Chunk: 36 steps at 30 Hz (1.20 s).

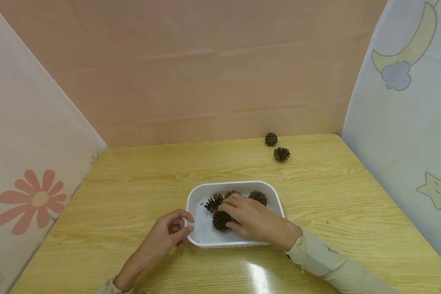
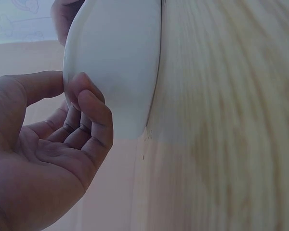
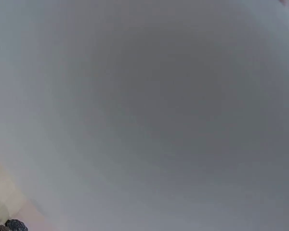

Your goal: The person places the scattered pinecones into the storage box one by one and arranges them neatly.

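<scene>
A white plastic tray (image 1: 202,237) stands on the table with several brown pine cones in it. My left hand (image 1: 165,232) pinches the tray's left rim between thumb and fingertips; the left wrist view shows the same hold on the white wall (image 2: 120,62). Inside the tray, my right hand (image 1: 255,218) curls its fingers and thumb round a pine cone (image 1: 220,220). Close by lie a spiky open cone (image 1: 214,202), one partly hidden behind the fingers (image 1: 232,193), and another (image 1: 258,197) near the far right corner. The tray's pale wall (image 3: 159,110) fills most of the right wrist view.
Two more pine cones, one (image 1: 271,139) by the back edge and one (image 1: 281,154) just nearer, lie on the wooden table (image 1: 139,175). Cloth panels enclose the back (image 1: 220,81) and both sides. Small dark flakes dot the tray floor.
</scene>
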Each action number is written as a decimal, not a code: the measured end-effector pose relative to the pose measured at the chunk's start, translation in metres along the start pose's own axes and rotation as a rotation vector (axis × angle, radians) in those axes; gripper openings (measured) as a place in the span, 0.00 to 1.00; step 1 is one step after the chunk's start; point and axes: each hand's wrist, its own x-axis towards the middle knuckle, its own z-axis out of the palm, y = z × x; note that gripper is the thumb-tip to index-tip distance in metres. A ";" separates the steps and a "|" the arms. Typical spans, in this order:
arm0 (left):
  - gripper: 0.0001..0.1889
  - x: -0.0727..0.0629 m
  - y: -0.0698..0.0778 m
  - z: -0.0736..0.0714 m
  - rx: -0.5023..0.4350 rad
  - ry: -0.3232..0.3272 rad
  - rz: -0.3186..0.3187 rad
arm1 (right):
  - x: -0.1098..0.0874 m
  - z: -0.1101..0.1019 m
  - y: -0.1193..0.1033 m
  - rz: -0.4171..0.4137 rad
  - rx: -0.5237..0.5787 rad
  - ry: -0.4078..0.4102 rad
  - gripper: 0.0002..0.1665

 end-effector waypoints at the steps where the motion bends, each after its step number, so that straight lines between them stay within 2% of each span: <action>1: 0.15 0.000 0.000 0.000 -0.001 -0.001 0.001 | 0.000 -0.002 0.000 0.004 0.004 0.002 0.21; 8: 0.15 0.000 -0.001 -0.001 -0.002 0.001 -0.007 | 0.000 -0.015 0.005 0.030 -0.021 0.054 0.21; 15: 0.16 -0.001 -0.001 -0.002 -0.009 -0.006 -0.018 | -0.002 -0.028 0.028 0.077 -0.003 0.115 0.21; 23: 0.16 -0.005 -0.003 -0.003 -0.002 0.012 -0.016 | 0.002 -0.038 0.063 0.222 0.025 0.123 0.21; 28: 0.16 -0.006 -0.003 -0.002 -0.007 0.019 -0.018 | 0.006 -0.041 0.087 0.330 0.048 0.102 0.22; 36: 0.15 -0.003 0.000 0.001 0.005 0.020 -0.015 | -0.001 -0.047 0.130 0.468 0.093 0.089 0.23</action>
